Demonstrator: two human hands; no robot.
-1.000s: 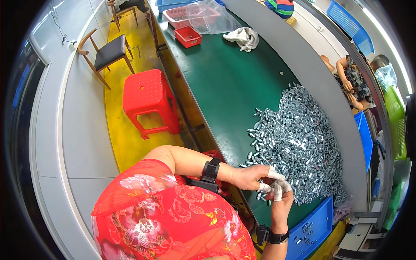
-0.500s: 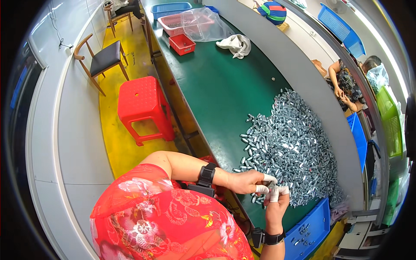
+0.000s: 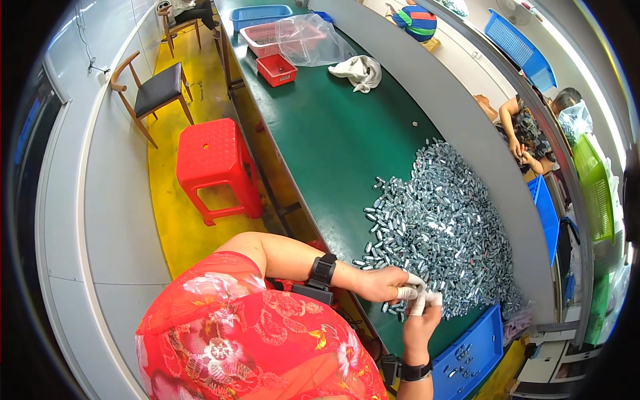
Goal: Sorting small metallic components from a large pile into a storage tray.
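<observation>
The left hand [image 3: 383,283] and right hand [image 3: 421,320] met fingertip to fingertip, white-taped fingers [image 3: 408,293] pinched together; whatever small piece they gripped was hidden between them. Just beyond them the heap of small silvery metal parts [image 3: 443,223] spread over the green worktop [image 3: 333,143]. A blue plastic crate [image 3: 467,360] sat just right of the right hand, partly cut off.

Bright, even light; fisheye-bent edges.
</observation>
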